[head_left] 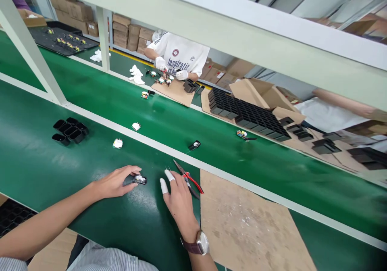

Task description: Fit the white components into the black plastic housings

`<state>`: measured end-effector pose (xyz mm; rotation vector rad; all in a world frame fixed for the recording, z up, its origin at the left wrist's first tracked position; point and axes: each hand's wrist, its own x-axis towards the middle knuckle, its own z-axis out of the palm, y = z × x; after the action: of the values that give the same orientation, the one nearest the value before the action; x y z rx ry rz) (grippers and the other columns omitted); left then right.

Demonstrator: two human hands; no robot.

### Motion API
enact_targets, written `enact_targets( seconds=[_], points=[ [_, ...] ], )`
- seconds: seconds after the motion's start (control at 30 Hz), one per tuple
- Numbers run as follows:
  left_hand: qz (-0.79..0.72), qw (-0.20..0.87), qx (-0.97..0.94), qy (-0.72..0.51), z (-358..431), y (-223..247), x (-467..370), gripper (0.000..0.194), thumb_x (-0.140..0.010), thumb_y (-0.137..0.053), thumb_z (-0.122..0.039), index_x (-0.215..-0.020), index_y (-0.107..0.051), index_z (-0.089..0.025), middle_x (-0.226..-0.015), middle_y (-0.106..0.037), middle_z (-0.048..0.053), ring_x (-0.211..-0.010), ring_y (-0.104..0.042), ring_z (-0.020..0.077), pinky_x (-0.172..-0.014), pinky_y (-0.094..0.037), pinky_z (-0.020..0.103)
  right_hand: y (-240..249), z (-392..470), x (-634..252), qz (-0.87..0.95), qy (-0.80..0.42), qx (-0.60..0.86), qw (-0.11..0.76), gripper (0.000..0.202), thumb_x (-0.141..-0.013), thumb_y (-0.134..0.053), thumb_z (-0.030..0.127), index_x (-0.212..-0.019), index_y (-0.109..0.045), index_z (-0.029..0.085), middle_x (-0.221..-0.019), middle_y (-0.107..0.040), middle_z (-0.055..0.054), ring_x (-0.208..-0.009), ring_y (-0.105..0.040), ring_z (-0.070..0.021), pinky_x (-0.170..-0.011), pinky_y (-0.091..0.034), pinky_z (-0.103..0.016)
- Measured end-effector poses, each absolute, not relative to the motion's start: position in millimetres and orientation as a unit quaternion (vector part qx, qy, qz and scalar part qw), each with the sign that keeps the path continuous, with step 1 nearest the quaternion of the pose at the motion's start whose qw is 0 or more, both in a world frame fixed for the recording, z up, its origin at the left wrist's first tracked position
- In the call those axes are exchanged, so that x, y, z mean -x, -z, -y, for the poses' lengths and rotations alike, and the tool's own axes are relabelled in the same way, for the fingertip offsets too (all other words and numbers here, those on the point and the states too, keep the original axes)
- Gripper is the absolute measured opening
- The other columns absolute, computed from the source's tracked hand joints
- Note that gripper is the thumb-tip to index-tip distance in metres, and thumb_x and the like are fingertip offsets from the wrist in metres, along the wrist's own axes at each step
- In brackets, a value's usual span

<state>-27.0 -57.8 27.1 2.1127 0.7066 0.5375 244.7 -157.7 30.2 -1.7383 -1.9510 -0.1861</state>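
My left hand (117, 181) grips a small black plastic case (140, 179) between thumb and fingers, low over the green bench. A white-topped circuit board shows in the case's mouth. My right hand (178, 196) is a little to the right, thumb and index finger apart, with white finger cots on both. Thin pale lines show by its fingertips, too fine to name. Beside that hand lie needle-nose pliers (188, 176) with red handles, partly hidden by it. A loose circuit board (117, 143) and several empty black cases (71, 131) sit farther left on the bench.
Beyond a white rail, a green conveyor belt (163, 117) carries several small parts. A cardboard sheet (248, 222) lies at my right. Across the belt, a gloved person (178, 57) works near rows of black cases (244, 113). A slanted white post (30, 41) stands at left.
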Motion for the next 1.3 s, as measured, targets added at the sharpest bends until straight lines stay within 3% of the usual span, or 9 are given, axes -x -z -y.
enact_targets(
  seconds=[0.13,0.23,0.33,0.5,0.67,1.0,1.2,1.3],
  points=[
    [-0.289,0.403,-0.846,-0.194,57,-26,27,0.053,-0.098,-0.069,-0.033,-0.148,-0.049,-0.028,-0.137,-0.068,0.009,-0.123,-0.07,0.0265,-0.103,-0.059,0.04,-23,161,-257,0.706,0.112,0.663,0.222,0.03,-0.103,-0.041,0.011,-0.121,-0.065,0.012,-0.1,-0.068,-0.016,-0.095,-0.069,-0.0306,-0.084,-0.061,-0.052],
    [-0.298,0.405,-0.845,-0.184,58,-27,26,0.058,-0.097,-0.072,-0.04,-0.149,-0.05,-0.029,-0.142,-0.066,0.009,-0.125,-0.069,0.0278,-0.104,-0.059,0.041,-33,166,-246,0.735,0.032,0.618,0.277,0.031,-0.104,-0.043,0.011,-0.126,-0.062,0.016,-0.106,-0.067,-0.012,-0.094,-0.068,-0.0242,-0.081,-0.062,-0.039],
    [-0.298,0.412,-0.84,-0.188,59,-27,24,0.059,-0.098,-0.071,-0.043,-0.15,-0.049,-0.029,-0.142,-0.066,0.009,-0.125,-0.069,0.0274,-0.105,-0.058,0.041,-46,172,-228,0.767,0.002,0.583,0.268,0.028,-0.102,-0.045,0.01,-0.12,-0.065,0.019,-0.111,-0.066,-0.011,-0.086,-0.066,-0.02,-0.069,-0.058,-0.032],
    [-0.288,0.418,-0.838,-0.201,58,-24,24,0.055,-0.101,-0.066,-0.042,-0.151,-0.047,-0.029,-0.136,-0.069,0.008,-0.123,-0.07,0.0259,-0.105,-0.059,0.041,-56,170,-216,0.799,0.051,0.559,0.214,0.027,-0.092,-0.046,0.002,-0.091,-0.066,0.018,-0.108,-0.064,-0.012,-0.079,-0.063,-0.021,-0.065,-0.056,-0.035],
    [-0.288,0.414,-0.836,-0.217,58,-24,23,0.056,-0.1,-0.069,-0.04,-0.15,-0.047,-0.029,-0.133,-0.071,0.008,-0.122,-0.071,0.0257,-0.104,-0.059,0.042,-56,165,-215,0.804,0.044,0.56,0.195,0.03,-0.085,-0.046,-0.002,-0.091,-0.067,0.019,-0.108,-0.064,-0.012,-0.082,-0.063,-0.0223,-0.069,-0.057,-0.036],
    [-0.301,0.406,-0.836,-0.214,59,-22,23,0.058,-0.099,-0.069,-0.04,-0.151,-0.046,-0.029,-0.133,-0.072,0.007,-0.125,-0.069,0.0267,-0.104,-0.059,0.042,-59,153,-211,0.817,0.018,0.536,0.211,0.028,-0.091,-0.046,0.0,-0.092,-0.067,0.02,-0.106,-0.063,-0.01,-0.083,-0.062,-0.0207,-0.068,-0.055,-0.034],
    [-0.212,0.363,-0.872,-0.252,55,-31,21,0.027,-0.105,-0.062,-0.035,-0.129,-0.065,-0.024,-0.119,-0.074,0.009,-0.11,-0.072,0.0242,-0.097,-0.061,0.038,-74,149,-209,0.845,0.023,0.51,0.159,0.027,-0.089,-0.05,-0.001,-0.082,-0.064,0.021,-0.101,-0.063,-0.009,-0.084,-0.06,-0.0232,-0.064,-0.053,-0.037],
    [-0.159,0.35,-0.879,-0.283,53,-37,18,0.024,-0.107,-0.059,-0.03,-0.127,-0.068,-0.023,-0.117,-0.074,0.011,-0.109,-0.071,0.024,-0.097,-0.06,0.039,-77,148,-214,0.847,0.016,0.509,0.151,0.026,-0.088,-0.051,0.0,-0.083,-0.065,0.021,-0.099,-0.064,-0.008,-0.082,-0.061,-0.0225,-0.065,-0.053,-0.036]
  ],
)
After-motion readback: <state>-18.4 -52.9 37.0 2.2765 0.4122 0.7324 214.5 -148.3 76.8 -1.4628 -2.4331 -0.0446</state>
